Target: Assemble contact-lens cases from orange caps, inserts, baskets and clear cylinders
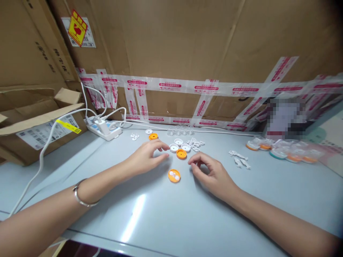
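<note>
My left hand (148,155) reaches over the table with thumb and fingers apart, its fingertips close to a white round cup-like part (174,148). To the right, my right hand (207,173) hovers with curled fingers, thumb and index apart and nothing visible between them. Between the hands lies an orange disc (174,176) carrying small white round pieces. Just behind it sits an orange round cup-like part (181,154), beside more white ones (185,147). Another orange round part (153,136) rests beyond my left hand.
Small white pieces (195,143) and clear round covers (182,130) lie at the back. White flat parts (239,159) and several clear-domed assemblies (293,153) are at right. A power strip (104,130) with cables and an open cardboard box (34,125) stand left. Large cartons (166,46) wall the back.
</note>
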{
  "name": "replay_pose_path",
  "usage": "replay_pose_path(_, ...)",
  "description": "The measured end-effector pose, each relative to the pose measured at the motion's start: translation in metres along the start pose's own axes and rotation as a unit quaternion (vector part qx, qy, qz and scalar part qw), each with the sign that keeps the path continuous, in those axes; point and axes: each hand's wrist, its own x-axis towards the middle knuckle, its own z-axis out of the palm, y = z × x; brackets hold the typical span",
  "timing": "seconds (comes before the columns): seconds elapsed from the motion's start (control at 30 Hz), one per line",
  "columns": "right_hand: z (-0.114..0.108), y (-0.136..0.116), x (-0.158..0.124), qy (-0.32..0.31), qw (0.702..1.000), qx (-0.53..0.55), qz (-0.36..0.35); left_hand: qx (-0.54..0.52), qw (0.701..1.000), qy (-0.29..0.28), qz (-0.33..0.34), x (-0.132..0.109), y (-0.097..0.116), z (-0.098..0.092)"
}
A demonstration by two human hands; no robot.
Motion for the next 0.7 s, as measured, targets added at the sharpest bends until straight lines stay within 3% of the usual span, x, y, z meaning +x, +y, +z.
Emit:
replay_pose_path(0.17, 0.004, 0.002, -0.002, -0.038, 0.999, -0.028, -0.027, 0.09, 0.992, -0.041, 0.084, 0.022, -0.01, 0.002)
replay_pose_path(0.43, 0.003, -0.004, -0.006, -0.091, 0.993, -0.05, -0.059, 0.142, 0.963, -0.089, 0.21, 0.041, -0.002, 0.016)
replay_pose_path(0.57, 0.001, -0.006, -0.007, -0.088, 0.992, -0.057, -0.068, 0.149, 0.96, -0.091, 0.221, 0.046, -0.001, 0.026)
replay_pose_path(0.7, 0.001, -0.005, -0.008, -0.085, 0.992, -0.055, -0.072, 0.107, 0.976, -0.068, 0.178, 0.047, -0.005, 0.016)
